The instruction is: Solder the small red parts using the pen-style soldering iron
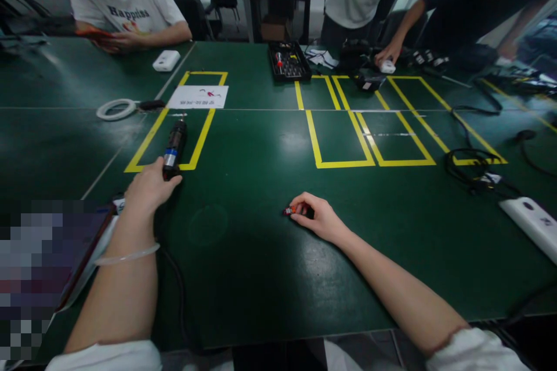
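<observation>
Handling both things well called, in my judgement, for a light fingertip pinch on the small part (288,211), low over the table (252,278) so that a slip would cost little, and for a full grip around the body of the driver (174,142) rather than just its near end. The cable (179,284) beside the left forearm was best left slack.

The part sat at the fingertips of the right hand (319,217), pinched between thumb and fingers. The driver lay ahead of the left hand (150,185), tip pointing away, well apart from the right hand. The left thumb and fingers touched its near end, on either side; how tightly they closed could not be told. Beyond the driver's tip lay a card (191,98).
</observation>
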The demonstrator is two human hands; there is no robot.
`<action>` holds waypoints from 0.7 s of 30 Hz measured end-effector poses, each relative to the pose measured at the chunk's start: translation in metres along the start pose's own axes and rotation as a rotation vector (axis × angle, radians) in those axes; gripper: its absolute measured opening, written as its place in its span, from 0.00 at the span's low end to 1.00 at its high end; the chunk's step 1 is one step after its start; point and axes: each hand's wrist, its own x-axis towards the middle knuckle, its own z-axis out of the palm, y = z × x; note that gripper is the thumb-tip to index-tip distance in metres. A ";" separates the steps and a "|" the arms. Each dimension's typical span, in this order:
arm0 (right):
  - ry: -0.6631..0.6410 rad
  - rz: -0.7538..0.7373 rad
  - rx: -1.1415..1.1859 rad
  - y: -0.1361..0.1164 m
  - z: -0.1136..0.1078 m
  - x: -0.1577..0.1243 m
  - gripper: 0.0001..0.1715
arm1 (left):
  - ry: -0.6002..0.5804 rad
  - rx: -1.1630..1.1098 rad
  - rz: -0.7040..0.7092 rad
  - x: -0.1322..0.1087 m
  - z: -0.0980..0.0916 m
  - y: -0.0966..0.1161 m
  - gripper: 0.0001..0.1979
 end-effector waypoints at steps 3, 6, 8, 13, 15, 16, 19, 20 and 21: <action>0.004 -0.004 0.015 0.000 0.000 0.000 0.09 | -0.002 0.144 -0.041 0.003 0.003 -0.012 0.30; 0.008 0.005 0.028 0.000 0.000 0.000 0.09 | -0.017 0.209 -0.032 0.000 0.003 -0.010 0.34; 0.011 0.010 0.035 0.000 0.000 0.000 0.09 | -0.023 0.203 -0.044 -0.005 0.004 -0.004 0.37; 0.022 0.016 0.037 0.001 0.001 0.000 0.08 | -0.039 0.195 -0.063 -0.027 0.009 0.028 0.37; 0.025 0.020 0.038 0.002 0.001 0.001 0.08 | -0.056 0.200 -0.058 -0.037 0.013 0.045 0.37; 0.025 0.021 0.040 0.002 0.002 0.001 0.08 | -0.065 0.197 -0.042 -0.042 0.015 0.054 0.37; 0.033 0.023 0.060 0.003 0.002 0.000 0.08 | -0.097 0.169 0.041 -0.056 0.024 0.081 0.38; 0.040 0.021 0.071 0.003 0.002 0.000 0.08 | -0.112 0.157 0.072 -0.061 0.027 0.090 0.38; 0.049 0.017 0.083 0.003 0.003 -0.001 0.08 | -0.125 0.144 0.098 -0.066 0.031 0.100 0.38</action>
